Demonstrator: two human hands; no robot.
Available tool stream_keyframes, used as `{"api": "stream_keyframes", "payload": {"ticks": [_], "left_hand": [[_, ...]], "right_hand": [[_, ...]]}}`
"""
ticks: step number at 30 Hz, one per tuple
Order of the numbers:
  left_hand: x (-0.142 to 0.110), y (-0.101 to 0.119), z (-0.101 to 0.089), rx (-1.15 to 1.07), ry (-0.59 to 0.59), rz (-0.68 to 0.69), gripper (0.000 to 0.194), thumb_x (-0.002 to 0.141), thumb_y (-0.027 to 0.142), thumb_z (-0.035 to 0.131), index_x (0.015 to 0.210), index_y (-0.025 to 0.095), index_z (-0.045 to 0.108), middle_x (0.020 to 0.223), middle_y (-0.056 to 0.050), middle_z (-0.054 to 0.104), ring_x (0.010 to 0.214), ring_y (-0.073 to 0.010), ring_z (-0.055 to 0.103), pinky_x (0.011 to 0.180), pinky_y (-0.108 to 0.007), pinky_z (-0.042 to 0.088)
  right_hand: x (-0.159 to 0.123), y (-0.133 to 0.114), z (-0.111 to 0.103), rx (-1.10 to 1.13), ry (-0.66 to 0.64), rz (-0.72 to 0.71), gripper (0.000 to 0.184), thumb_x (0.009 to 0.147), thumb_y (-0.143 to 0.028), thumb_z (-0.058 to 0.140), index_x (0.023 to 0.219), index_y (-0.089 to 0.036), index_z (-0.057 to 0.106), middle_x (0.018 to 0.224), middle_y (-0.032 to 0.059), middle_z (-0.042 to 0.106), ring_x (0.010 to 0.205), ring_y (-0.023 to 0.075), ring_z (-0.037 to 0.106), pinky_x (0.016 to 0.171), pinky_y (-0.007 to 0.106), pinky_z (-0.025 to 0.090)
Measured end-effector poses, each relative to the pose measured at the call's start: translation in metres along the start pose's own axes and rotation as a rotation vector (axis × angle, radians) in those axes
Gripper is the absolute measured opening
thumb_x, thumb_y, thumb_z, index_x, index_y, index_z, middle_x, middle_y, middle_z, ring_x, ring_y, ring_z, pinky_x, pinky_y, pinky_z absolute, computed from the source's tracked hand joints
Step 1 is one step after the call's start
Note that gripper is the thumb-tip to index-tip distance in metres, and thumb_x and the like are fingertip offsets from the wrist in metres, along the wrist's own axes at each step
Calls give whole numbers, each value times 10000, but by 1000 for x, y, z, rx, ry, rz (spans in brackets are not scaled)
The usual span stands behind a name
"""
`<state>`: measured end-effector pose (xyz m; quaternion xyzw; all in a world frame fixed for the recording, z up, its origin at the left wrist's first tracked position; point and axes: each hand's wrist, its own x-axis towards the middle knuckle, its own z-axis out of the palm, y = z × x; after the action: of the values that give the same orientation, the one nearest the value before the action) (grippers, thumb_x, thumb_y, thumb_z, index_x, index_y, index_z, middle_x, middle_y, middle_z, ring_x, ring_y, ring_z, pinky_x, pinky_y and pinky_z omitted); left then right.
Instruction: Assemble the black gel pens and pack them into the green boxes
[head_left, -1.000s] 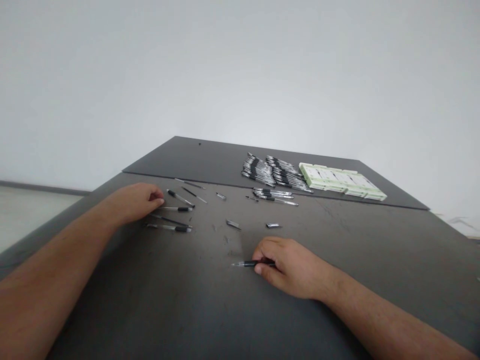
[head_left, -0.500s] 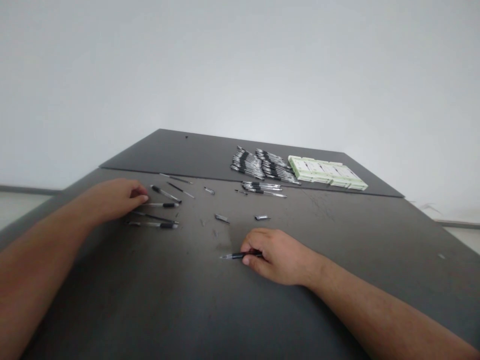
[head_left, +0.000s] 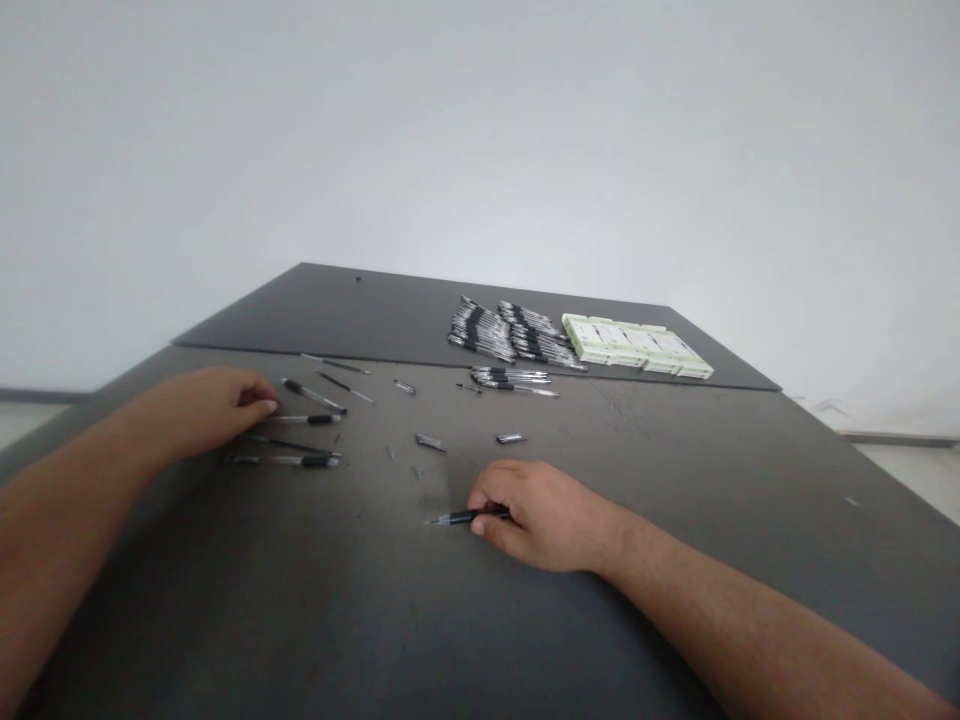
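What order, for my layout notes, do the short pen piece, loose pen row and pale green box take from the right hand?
In the head view, from the right hand:
1. Short pen piece, ahead.
2. Loose pen row, farther ahead.
3. Pale green box, far panel, to the right.

left hand (head_left: 201,410): palm down, loosely curled | right hand (head_left: 544,516): pinched closed

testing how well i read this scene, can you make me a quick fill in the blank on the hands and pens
The right hand holds a pen with its tip pointing toward the ____ hand. That pen has a ____ grip. A pale green tray lies to the ____ of the pen bundles.

left, black, right
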<state>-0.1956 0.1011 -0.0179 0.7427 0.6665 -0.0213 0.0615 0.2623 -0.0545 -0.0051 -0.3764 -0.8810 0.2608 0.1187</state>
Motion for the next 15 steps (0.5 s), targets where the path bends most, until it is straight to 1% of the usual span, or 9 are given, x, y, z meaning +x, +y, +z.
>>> {"api": "stream_keyframes", "payload": {"ticks": [3,8,11,15], "left_hand": [[0,0,0,3,-10,2,528,857,552,526,1140,216,818,1169,-125,869,1086,-343,800,922,-407,565],[1,-1,0,-1,-2,11,622,834,614,477,1155,215,831,1167,-132,865,1096,-375,798,951,-457,578],[2,-3,1,1,-2,24,640,841,626,458,1150,214,838,1154,-128,867,1084,-368,802,946,-462,582],[5,-8,6,9,32,28,629,846,629,460,1117,211,845,1105,-128,874,1035,-358,816,897,-451,594]], "right_hand": [[0,1,0,-4,4,-12,74,1022,-249,719,1050,-188,750,984,55,757,916,198,661,829,309,455],[0,2,1,-1,8,-16,80,1023,-243,716,1056,-180,752,982,57,754,902,194,651,819,305,444],[0,1,1,2,9,-12,87,1022,-249,718,1057,-177,753,981,57,751,901,194,649,823,307,443],[0,1,2,2,6,-14,88,1024,-249,715,1056,-176,754,976,54,747,899,193,645,826,310,439]]}}
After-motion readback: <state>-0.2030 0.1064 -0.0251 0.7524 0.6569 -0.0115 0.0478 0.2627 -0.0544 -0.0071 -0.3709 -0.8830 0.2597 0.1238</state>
